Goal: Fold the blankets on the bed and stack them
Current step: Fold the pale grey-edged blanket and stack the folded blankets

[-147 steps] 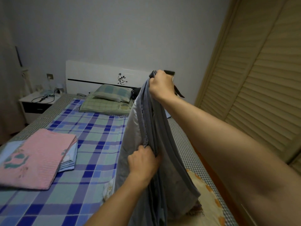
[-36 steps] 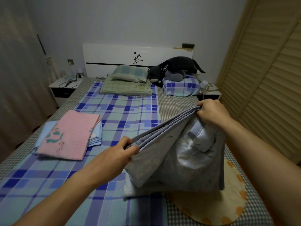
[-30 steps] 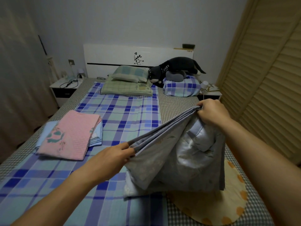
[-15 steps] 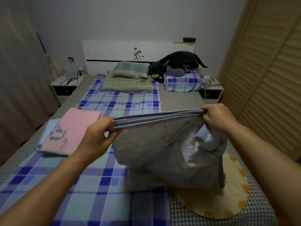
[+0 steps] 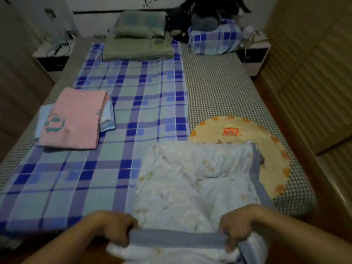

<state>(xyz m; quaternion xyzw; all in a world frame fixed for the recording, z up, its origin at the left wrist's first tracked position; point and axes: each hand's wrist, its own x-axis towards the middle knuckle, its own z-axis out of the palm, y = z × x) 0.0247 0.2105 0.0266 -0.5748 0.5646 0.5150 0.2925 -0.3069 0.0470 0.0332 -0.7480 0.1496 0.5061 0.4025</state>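
Observation:
A pale blue quilt [image 5: 194, 180] with a grey-blue border lies spread on the near right part of the bed, reaching from the bed's foot toward the round mat. My left hand [image 5: 114, 229] and my right hand [image 5: 238, 227] both grip its folded near edge, fingers curled round the grey-blue band, at the bottom of the head view. A folded pink blanket [image 5: 74, 119] rests on top of a folded light blue blanket [image 5: 108, 119] on the left side of the bed.
The bed carries a blue plaid sheet [image 5: 133, 103] and a checked mattress cover [image 5: 219, 88]. A round yellow mat [image 5: 247, 130] lies at the right. Green pillows [image 5: 139, 40], a plaid pillow [image 5: 215, 40] and a black plush toy [image 5: 190, 14] sit at the head. Slatted wardrobe doors [image 5: 314, 73] stand right.
The quilt, held up in the air between my hands before, now lies flat on the bed. Both hands have come down and toward me, still holding its edge. The view tilted down.

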